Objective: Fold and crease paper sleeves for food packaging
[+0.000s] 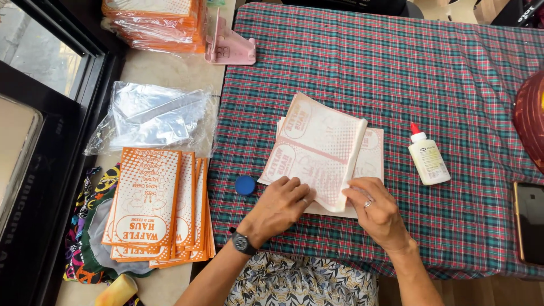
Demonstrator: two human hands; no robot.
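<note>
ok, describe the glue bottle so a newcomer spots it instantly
Start at the plaid tablecloth. Right of the paper sheet under both hands lies a small white glue bottle. Its red pointed cap sets it apart from the round blue cap on the left.

a glue bottle (429, 160) stands near a blue cap (245, 185).

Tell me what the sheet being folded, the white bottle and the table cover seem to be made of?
Sheet: thin matte paper, judging by its crisp crease under both hands. White bottle: probably soft plastic, smooth with a slight sheen and a red nozzle. Table cover: woven cloth, seemingly; plaid, matte, softly rumpled.
</note>
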